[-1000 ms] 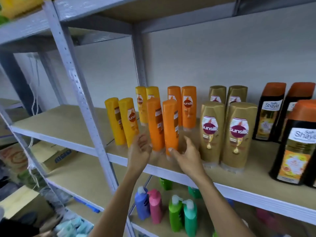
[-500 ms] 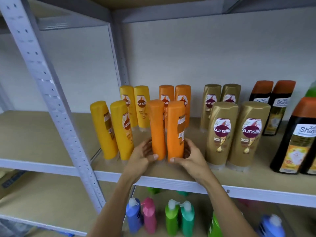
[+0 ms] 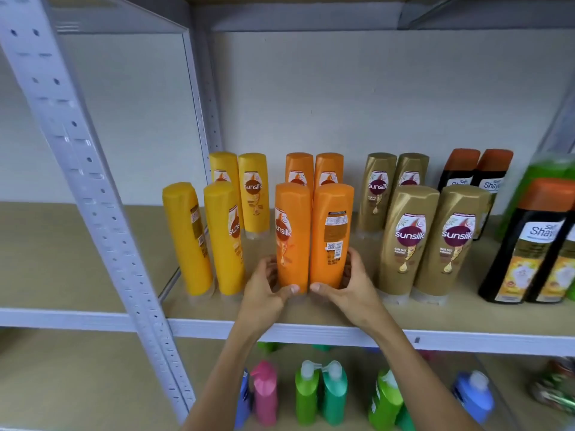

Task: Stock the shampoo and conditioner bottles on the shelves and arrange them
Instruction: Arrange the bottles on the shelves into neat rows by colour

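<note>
As both hands (image 3: 311, 290) grip two front orange bottles (image 3: 314, 237), four yellow bottles (image 3: 217, 225), four gold bottles (image 3: 432, 237)

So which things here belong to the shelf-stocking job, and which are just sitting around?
In the job:
- left hand and right hand gripping the two front orange bottles
- yellow bottles
- gold bottles
- black bottles

Bystanders:
- pump bottles on the lower shelf
- shelf upright

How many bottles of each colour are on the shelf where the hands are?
Yellow plastic bottles: 4
Orange plastic bottles: 4
Gold plastic bottles: 4
Black bottles with orange caps: 4 showing
Green bottle, blurred: 1
Total: 17
</note>
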The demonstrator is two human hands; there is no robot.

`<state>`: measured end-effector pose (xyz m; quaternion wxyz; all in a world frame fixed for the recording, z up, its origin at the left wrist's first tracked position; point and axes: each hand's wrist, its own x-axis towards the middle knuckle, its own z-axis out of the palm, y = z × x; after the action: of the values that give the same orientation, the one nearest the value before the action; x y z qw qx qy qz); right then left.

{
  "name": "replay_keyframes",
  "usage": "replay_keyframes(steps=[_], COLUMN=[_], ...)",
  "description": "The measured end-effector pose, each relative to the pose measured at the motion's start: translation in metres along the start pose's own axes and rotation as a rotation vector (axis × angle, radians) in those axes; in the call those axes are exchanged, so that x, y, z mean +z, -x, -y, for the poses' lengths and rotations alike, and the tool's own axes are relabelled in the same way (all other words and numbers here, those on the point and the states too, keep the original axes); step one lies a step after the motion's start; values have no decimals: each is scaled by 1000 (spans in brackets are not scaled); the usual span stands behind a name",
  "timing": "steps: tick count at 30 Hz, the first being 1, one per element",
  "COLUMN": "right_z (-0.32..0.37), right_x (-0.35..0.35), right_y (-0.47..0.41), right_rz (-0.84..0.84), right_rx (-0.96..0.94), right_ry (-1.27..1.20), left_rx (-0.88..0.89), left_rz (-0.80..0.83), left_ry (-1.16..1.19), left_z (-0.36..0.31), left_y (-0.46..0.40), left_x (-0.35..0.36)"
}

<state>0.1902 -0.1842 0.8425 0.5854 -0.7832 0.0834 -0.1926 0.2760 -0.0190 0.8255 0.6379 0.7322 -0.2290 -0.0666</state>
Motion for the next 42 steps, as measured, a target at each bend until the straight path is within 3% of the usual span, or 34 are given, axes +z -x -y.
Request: replay_keyframes(steps=[5,9,14,19,34,42], right_z=[1,1,3,3,-1,2], right_x=[4,5,7,4,-3,-2], right_y=[1,5,1,2,2,5], right_rz=[-112,5,-71,7,-49,-87], right_rx=[6,-13,14,24,38,6], right_ry=[95,132,148,145,-80,10], left_rx=[26,-2,-18,-22,-9,9], left_rz=[-147,-205,-127,-55,-111,-116], left_ry=[-56,-149,-116,-86,-85,-100], left_z=[-5,-11,-10,-7,-6,-9], left_y=[4,6,6,7,5,6], left_x=[7,11,5,0,5,6])
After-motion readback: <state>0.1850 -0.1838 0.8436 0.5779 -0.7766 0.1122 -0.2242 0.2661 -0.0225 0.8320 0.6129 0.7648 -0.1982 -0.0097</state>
